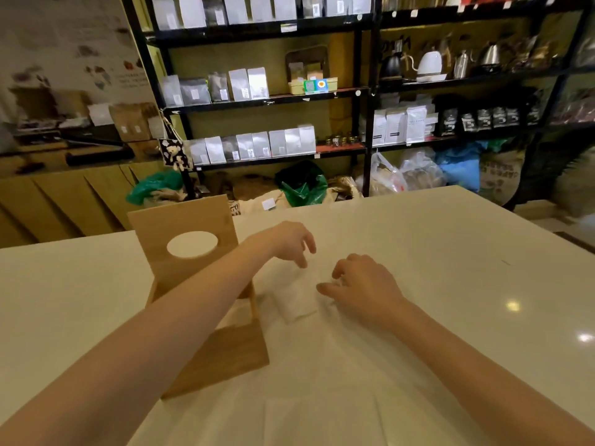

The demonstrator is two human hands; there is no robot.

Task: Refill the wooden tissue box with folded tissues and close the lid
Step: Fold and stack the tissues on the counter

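The wooden tissue box stands on the white table, left of centre. Its lid, with an oval hole, is raised upright at the far side. My left forearm crosses over the box and hides most of its inside. A white folded tissue lies flat on the table just right of the box. My left hand hovers over the tissue's far edge, fingers curled downward. My right hand rests at the tissue's right edge with fingertips on or near it. More white tissue sheets are spread nearer to me.
Black shelving with white and black pouches and kettles stands behind the table. Plastic bags and sacks lie on the floor beneath it. A wooden counter runs along the left.
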